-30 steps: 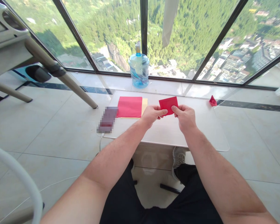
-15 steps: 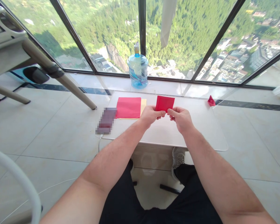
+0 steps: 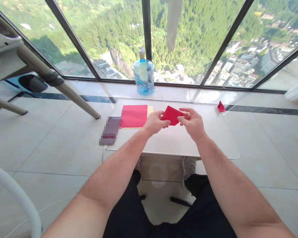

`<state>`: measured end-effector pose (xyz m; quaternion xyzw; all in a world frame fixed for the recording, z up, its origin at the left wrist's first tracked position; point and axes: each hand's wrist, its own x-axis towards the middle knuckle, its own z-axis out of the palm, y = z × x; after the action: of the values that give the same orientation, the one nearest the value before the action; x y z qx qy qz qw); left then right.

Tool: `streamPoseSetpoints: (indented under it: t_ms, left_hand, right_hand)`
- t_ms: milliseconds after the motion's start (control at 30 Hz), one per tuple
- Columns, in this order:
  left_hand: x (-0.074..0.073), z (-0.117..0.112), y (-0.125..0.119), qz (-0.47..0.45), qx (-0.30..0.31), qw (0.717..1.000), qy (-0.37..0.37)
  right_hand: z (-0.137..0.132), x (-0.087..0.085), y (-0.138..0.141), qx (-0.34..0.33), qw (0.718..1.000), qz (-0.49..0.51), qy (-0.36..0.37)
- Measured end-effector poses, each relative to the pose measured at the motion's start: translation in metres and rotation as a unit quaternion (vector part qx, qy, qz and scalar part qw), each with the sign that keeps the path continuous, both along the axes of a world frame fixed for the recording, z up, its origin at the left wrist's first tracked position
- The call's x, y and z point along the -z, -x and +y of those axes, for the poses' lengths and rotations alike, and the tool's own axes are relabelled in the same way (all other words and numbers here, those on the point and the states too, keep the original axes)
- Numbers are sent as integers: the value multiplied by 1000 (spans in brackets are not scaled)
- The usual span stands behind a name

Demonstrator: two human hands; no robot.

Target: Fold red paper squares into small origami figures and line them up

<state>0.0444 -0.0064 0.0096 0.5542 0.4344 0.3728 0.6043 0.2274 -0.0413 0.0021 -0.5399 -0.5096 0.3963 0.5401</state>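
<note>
Black-framed windows [image 3: 147, 33] rise behind a low white bench [image 3: 173, 142]. Over it, a folded red paper piece [image 3: 172, 115] is clamped in both grips: left hand [image 3: 152, 123] on its left side, right hand [image 3: 193, 123] pinching its right corner. Leftward lie red sheets [image 3: 134, 116] on yellow paper [image 3: 150, 111] and a pixelated dark device [image 3: 110, 131]; far right, a red folded-paper figure [image 3: 221, 106]; behind, a clear blue plastic bottle [image 3: 143, 78].

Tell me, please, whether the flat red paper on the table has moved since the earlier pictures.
No, the flat red paper keeps its place against the table edge and the water jug; the whole view has shifted slightly.
</note>
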Motion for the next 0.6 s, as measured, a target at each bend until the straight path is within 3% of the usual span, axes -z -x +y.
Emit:
streamPoseSetpoints:
  t_ms: [100, 367, 600]
  left_hand:
    - [-1, -1, 2, 6, 13, 1000, -28]
    - [-4, -5, 1, 6, -25, 996, -84]
    - [-6, -5, 1, -15, -35, 997, -70]
  right_hand:
    - [0, 1, -3, -9, 1000, -4, -4]
    - [-3, -7, 0, 11, 1000, -1, -10]
    - [-4, -10, -1, 19, 1000, 1, -7]
